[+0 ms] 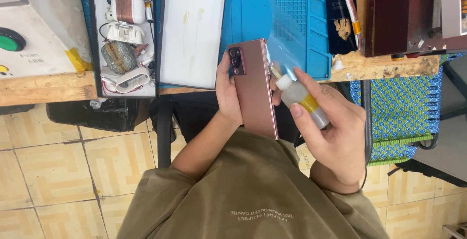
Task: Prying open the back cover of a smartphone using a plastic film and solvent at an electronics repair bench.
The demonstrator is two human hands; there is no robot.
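Note:
My left hand (227, 92) grips a copper-pink smartphone (255, 90) by its left edge, back side up, with the camera block at the top left. In my right hand (333, 134) is a small clear squeeze bottle (304, 100) with a yellow band and a white nozzle. The nozzle tip points at the phone's right edge, near the top. A clear plastic film (284, 37) lies just above the nozzle, over the blue mat. Both hands hover at the bench's front edge, above my lap.
A blue work mat (258, 5) covers the wooden bench (44, 89). On it stand a white tray (189, 35) and a black-rimmed tray of small parts (124, 39). A grey box with a green button (9, 39) is at left, a dark red box (394, 10) at right. A woven chair (404, 107) stands beside me.

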